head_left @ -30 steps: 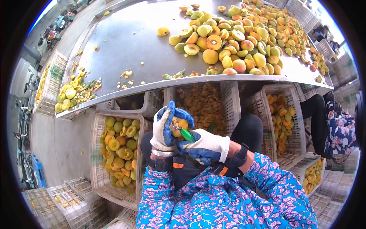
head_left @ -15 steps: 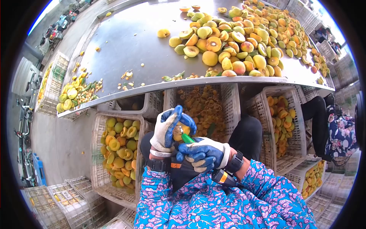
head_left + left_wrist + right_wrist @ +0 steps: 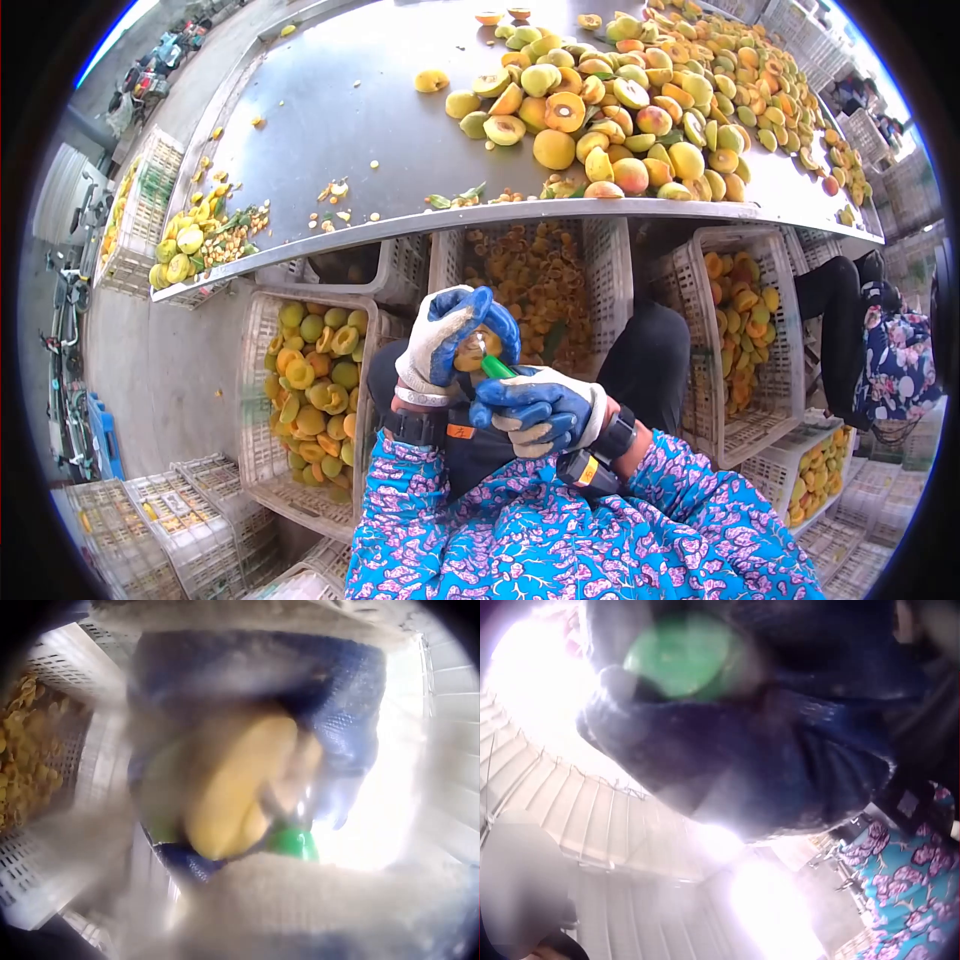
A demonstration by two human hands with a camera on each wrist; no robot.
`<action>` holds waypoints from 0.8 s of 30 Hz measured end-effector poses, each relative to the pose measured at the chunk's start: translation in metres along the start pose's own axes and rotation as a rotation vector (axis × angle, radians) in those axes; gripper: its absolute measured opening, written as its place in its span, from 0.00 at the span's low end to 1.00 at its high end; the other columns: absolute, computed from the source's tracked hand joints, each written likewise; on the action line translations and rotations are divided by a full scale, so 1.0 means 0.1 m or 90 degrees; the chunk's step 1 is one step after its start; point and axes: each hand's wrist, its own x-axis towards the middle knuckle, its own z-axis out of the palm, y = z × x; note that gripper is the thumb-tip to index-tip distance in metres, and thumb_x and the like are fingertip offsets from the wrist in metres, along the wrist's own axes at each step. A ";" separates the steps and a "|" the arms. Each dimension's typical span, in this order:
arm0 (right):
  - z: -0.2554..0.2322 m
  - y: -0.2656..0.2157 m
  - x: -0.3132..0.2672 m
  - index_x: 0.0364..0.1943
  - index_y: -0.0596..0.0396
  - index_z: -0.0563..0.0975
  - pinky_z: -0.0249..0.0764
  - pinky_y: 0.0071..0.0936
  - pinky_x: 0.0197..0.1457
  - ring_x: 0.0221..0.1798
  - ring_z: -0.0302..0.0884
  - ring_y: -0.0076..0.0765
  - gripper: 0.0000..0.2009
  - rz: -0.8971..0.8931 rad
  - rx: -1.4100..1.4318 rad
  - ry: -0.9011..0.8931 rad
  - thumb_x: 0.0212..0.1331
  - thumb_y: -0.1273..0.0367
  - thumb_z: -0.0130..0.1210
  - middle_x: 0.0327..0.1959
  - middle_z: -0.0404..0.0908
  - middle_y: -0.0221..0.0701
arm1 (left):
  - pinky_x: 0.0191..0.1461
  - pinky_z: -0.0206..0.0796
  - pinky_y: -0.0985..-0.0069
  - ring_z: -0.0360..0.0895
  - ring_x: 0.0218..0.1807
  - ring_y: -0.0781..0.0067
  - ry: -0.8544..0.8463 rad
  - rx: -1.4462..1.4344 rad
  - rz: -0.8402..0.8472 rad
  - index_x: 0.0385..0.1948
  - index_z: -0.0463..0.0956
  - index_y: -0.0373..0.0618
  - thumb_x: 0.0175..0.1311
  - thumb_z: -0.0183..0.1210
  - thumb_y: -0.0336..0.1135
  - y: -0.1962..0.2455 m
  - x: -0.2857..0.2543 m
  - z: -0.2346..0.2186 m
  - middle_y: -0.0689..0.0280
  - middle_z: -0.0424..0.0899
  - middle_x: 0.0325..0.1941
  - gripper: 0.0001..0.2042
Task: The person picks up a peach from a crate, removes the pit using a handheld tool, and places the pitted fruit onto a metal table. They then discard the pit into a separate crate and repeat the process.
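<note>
My gloved left hand (image 3: 443,338) curls round a yellow peach half (image 3: 468,354) in front of my lap. The gloved right hand (image 3: 545,408) grips the green handle of a pitting tool (image 3: 499,369). Its metal tip meets the cut face of the fruit. In the left wrist view the peach half (image 3: 236,791) sits against the blue palm, blurred, with the green handle (image 3: 294,844) just below it. Blue glove fingers wrap the handle (image 3: 679,660) in the right wrist view, where the tool's tip is hidden.
A metal table (image 3: 330,110) ahead bears a large heap of peach halves (image 3: 640,110). Under its edge stands a crate (image 3: 607,265) of scraps. Crates of halves stand at left (image 3: 255,400) and right (image 3: 705,330). Another person's leg (image 3: 830,310) shows at far right.
My right hand has rolled over, its fingers now folded round the handle. The left hand has shifted slightly right and down with the peach half, and the tool tip has stayed at it.
</note>
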 end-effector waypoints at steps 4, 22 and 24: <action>-0.11 0.08 0.02 0.43 0.62 0.71 0.50 0.15 0.12 0.08 0.53 0.14 0.14 -0.010 0.040 -0.050 0.69 0.63 0.44 0.13 0.61 0.18 | 0.29 0.71 0.74 0.78 0.24 0.69 0.021 0.036 -0.038 0.25 0.75 0.35 0.63 0.58 0.37 0.01 0.00 0.03 0.58 0.81 0.23 0.13; -0.34 0.11 0.10 0.42 0.64 0.70 0.53 0.15 0.11 0.08 0.54 0.13 0.16 -0.060 0.165 -0.173 0.71 0.62 0.38 0.12 0.59 0.15 | 0.27 0.72 0.71 0.79 0.23 0.63 0.185 0.011 -0.028 0.25 0.77 0.34 0.66 0.54 0.43 -0.16 0.20 0.00 0.56 0.80 0.23 0.18; -0.20 0.12 -0.03 0.41 0.64 0.72 0.53 0.15 0.12 0.09 0.54 0.12 0.15 -0.092 0.058 -0.148 0.70 0.63 0.41 0.12 0.61 0.16 | 0.29 0.74 0.68 0.79 0.24 0.61 0.228 -0.113 0.003 0.27 0.76 0.36 0.66 0.53 0.44 -0.22 0.27 -0.13 0.56 0.80 0.25 0.18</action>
